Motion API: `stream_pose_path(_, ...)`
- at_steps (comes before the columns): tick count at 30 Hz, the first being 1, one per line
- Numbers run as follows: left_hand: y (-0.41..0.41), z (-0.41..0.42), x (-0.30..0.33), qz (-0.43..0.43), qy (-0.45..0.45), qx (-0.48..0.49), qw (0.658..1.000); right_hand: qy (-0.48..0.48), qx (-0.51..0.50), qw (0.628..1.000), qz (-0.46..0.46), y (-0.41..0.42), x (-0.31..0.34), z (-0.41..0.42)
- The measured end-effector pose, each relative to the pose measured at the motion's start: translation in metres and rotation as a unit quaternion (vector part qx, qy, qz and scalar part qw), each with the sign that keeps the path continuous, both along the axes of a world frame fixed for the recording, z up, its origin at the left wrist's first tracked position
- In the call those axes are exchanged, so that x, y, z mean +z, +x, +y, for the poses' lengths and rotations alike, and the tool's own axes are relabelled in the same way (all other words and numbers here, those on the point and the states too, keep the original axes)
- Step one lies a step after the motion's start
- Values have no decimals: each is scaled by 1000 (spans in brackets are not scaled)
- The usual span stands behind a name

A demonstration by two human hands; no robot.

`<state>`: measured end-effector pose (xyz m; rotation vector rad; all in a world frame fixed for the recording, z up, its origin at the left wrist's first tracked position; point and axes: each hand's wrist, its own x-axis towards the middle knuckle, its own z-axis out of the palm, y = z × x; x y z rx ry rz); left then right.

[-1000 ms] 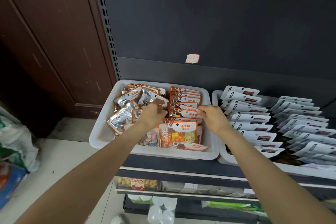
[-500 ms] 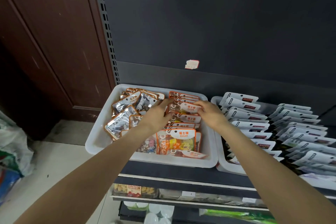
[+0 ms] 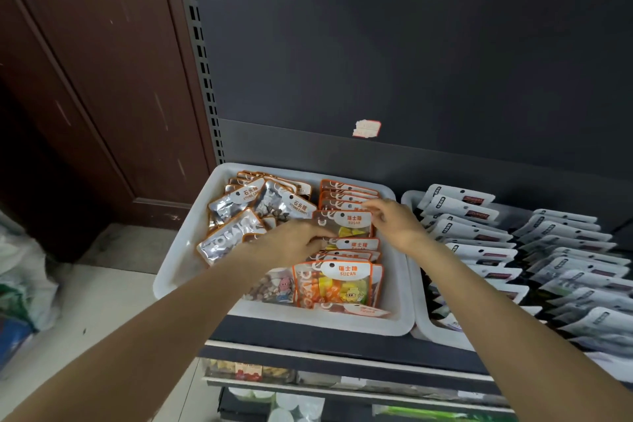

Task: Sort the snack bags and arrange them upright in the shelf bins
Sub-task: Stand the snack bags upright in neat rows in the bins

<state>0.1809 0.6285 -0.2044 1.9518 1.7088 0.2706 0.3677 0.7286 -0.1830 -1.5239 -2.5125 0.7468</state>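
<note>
Your two bare forearms reach forward from the lower edge of the view into the white rectangular plastic bin [image 3: 178, 279] on the dark metal shelf [image 3: 308, 336].

At the bin's front wall, an orange-trimmed clear candy bag marked SUGAR [image 3: 337, 283] stands upright, with a flat bag of the same kind lying in front of it. Just left of it stands a clear bag of brown candy with a pink cartoon figure [image 3: 274, 288].

Your left hand [image 3: 291, 243] rests palm down over the middle of the bin. Its fingers are curled against the left edge of a raised orange-trimmed SUGAR bag [image 3: 346, 224]; whether they pinch it cannot be told. Your right hand [image 3: 394, 224] is at the right edge of the same bag, fingers bent and slightly spread, thumb side toward the bag; its hold cannot be confirmed either.

Behind the hands, a row of orange-trimmed bags [image 3: 347, 193] stands along the bin's right half. The left half holds silver foil bags marked STONE CANDY [image 3: 239, 205], tilted and overlapping.

To the right, a second white bin [image 3: 424, 325] holds rows of white pouches with dark labels [image 3: 472, 226].
</note>
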Motion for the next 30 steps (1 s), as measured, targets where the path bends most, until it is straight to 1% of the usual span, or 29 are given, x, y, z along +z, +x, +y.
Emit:
stream_pose_path(6, -1, -4, 9, 5, -26, -11, 1000, 37, 4, 999, -36, -9, -12, 5)
stream_pose_path(11, 1, -4, 10, -20, -15, 34, 999, 56, 15, 996, -61, -16, -12, 6)
stream_pose_path(14, 3, -5, 10, -37, -23, 78, 996, 80, -7, 996, -27, -13, -4, 1)
stream_pose_path(17, 5, -5, 8, -82, -18, 131, 988, 115, -33, 992, 24, -3, 2, -8)
stream_pose_path(19, 8, -2, 11, -106, -10, 171, 980, 111, -25, 993, 22, 2, 0, -13)
stream_pose_path(21, 12, 2, 18, -98, -13, 196, 976, 71, -15, 997, -8, 3, -5, -16)
stream_pose_path(24, 20, 11, 26, -66, -49, 235, 968, 28, 29, 998, -45, 0, -9, -20)
stream_pose_path(27, 23, 14, 24, 23, -56, 268, 961, 48, 35, 996, -64, 0, -9, -20)
stream_pose_path(28, 23, 14, 22, 28, -56, 268, 961, 49, 35, 996, -67, 1, -8, -20)
stream_pose_path(30, 23, 14, 20, -1, -59, 265, 963, 41, 38, 996, -76, 3, -4, -22)
